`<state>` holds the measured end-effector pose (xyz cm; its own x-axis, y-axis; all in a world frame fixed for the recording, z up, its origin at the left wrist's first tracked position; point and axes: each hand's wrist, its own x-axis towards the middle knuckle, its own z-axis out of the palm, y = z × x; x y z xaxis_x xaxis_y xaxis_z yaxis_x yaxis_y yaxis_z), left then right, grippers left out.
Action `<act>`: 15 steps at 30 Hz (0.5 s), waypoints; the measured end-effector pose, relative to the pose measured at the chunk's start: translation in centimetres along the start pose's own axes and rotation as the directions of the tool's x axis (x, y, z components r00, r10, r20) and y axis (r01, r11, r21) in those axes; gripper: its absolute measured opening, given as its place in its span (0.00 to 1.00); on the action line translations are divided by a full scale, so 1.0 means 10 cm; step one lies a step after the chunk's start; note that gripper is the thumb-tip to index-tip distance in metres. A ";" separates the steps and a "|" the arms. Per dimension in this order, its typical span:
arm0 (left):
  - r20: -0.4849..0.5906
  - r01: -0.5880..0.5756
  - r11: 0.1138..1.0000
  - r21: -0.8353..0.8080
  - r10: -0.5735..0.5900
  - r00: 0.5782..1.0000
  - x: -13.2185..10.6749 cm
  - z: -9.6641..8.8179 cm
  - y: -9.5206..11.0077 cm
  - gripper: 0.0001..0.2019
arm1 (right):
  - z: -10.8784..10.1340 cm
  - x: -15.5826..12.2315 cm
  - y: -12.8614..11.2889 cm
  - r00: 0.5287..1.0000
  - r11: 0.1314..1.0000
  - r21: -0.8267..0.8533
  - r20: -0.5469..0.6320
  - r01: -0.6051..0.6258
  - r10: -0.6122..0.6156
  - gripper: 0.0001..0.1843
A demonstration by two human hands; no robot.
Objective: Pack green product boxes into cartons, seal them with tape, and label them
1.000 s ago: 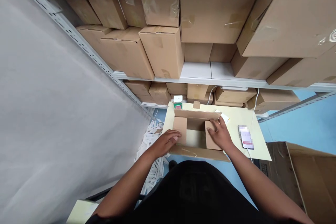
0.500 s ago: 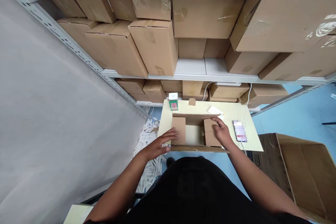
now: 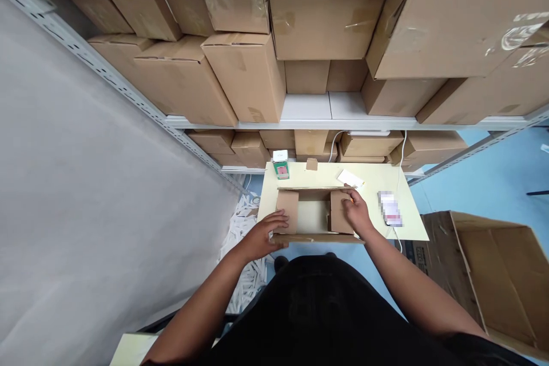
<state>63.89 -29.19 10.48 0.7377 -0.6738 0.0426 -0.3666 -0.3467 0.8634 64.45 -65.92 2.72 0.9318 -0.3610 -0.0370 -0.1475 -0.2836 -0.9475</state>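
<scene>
An unfolded cardboard box [image 3: 318,238] stands at the near edge of a pale yellow table [image 3: 414,223]. Its two short flaps lie folded inward, and the pale tabletop colour shows through the gap between them. At the left end, my left hand [image 3: 266,233] grips the box, fingers over the left flap [image 3: 288,211] and thumb by the near long flap. My right hand [image 3: 358,213] holds the opposite end, its fingers at the far corner of the right flap [image 3: 338,218]. The undersides of both hands are hidden.
Behind the box are a small green-and-white box [image 3: 281,166], a cardboard scrap [image 3: 311,164] and a white card [image 3: 350,178]. A phone [image 3: 389,209] with a cable lies right. Shelves [image 3: 300,124] hold several cartons. A large open carton [image 3: 493,280] stands right; paper strips [image 3: 244,240] cover the floor left.
The view has shifted slightly. My right hand has turned a little at the right flap's far corner, and my left hand's thumb has moved along the near edge. Both hands stay on the box.
</scene>
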 end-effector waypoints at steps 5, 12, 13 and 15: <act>-0.494 0.207 0.978 0.017 -0.172 0.852 0.22 0.36 -0.15 0.17 | 0.09 0.02 0.01 0.995 0.996 0.003 0.037 0.091 -0.091 0.21; -0.661 0.317 0.946 -0.070 -0.282 0.696 0.40 0.59 -0.32 0.47 | -0.19 -0.05 0.00 0.978 0.936 0.322 0.195 -0.140 0.079 0.25; -0.636 0.344 0.933 -0.109 -0.332 0.697 0.40 0.57 -0.35 0.50 | -0.20 -0.11 0.01 0.979 0.943 0.310 0.195 -0.122 0.062 0.30; -0.579 0.377 0.912 -0.162 -0.397 0.712 0.41 0.48 -0.41 0.54 | -0.16 -0.24 0.04 0.981 0.978 0.201 0.193 -0.052 0.012 0.41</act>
<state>65.74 -33.64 4.67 0.9991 0.0355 -0.0212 0.0353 -0.4643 0.8850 61.65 -66.60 2.91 0.9764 -0.1865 -0.1090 -0.1257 -0.0803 -0.9888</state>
